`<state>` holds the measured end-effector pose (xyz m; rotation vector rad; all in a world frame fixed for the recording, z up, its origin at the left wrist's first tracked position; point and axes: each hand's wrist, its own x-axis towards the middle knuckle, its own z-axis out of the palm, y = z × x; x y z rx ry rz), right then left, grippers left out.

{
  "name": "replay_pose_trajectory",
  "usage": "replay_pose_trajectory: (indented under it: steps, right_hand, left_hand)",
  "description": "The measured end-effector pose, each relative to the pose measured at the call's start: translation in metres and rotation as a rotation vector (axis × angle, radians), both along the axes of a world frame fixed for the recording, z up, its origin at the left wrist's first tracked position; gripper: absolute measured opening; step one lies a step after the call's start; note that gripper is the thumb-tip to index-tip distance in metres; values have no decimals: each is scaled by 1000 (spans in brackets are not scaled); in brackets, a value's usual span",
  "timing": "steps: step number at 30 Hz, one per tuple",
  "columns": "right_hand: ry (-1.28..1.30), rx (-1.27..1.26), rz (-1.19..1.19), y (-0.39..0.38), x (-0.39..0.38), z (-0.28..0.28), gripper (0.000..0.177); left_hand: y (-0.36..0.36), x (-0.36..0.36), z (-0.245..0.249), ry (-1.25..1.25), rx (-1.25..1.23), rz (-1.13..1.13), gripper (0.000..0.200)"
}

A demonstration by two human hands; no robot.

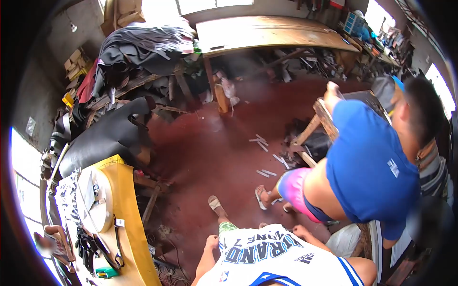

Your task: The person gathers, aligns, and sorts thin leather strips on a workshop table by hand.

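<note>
My left hand [212, 242] is low beside the white jersey [257, 252] on my body, near the green patterned shorts [227, 226]. Its fingers look loosely curled, with nothing seen in them. On the other side of the jersey, my right hand [300, 232] is held in front of my bent arm, its fingers curled too, no object visible in it. Neither hand touches a work surface. A sandalled foot [215, 204] shows ahead on the red floor [191, 171].
A person in a blue shirt [372, 162] leans over a wooden-framed bench [327, 119] at right. A yellow-sided table [129, 205] carries straps and a white round piece [95, 198]. Dark sheets [107, 138] lie behind it. A long wooden table [267, 33] stands at the back; pale strips [262, 143] litter the floor.
</note>
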<state>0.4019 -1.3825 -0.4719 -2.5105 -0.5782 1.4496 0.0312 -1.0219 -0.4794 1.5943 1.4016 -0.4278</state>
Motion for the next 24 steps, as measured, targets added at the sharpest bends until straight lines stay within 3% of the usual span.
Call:
replay_pose_trajectory:
  steps: [2,4,8,9,12,13,15,17,18,21,22,23,24]
  right_hand:
    - [99,-159,37,18,-8,8,38]
    - [57,-248,-36,94,-21,107,40]
    - [45,-143,-115,200,-23,126,35]
    - [42,-109,-105,233,-20,133,32]
    - [-3,189,-91,274,2,45,30]
    - [-37,143,-103,305,9,61,30]
    - [-71,273,-214,346,23,46,29]
    - [-230,359,-207,403,34,72,27]
    - [-297,445,-161,428,44,70,31]
    - [-33,603,-315,525,78,52,54]
    - [9,646,-319,566,84,65,58]
    - [53,690,-325,615,83,94,63]
    - [100,656,-327,661,84,110,76]
  left_hand:
    - [30,6,-8,-34,91,83,31]
    - [75,4,-29,-114,174,161,31]
    - [192,15,3,-165,161,0,27]
    - [226,20,7,-145,64,47,24]
    - [323,43,29,-171,199,-21,25]
    - [353,57,48,-178,241,-42,26]
    - [403,93,82,-224,317,-43,28]
    - [440,131,104,-313,463,-103,29]
    - [453,155,116,-372,472,-105,30]
    - [472,235,172,-602,471,-184,32]
    - [475,260,192,-680,440,-199,30]
    - [483,285,181,-793,532,-244,28]
    - [489,309,182,-817,629,-273,27]
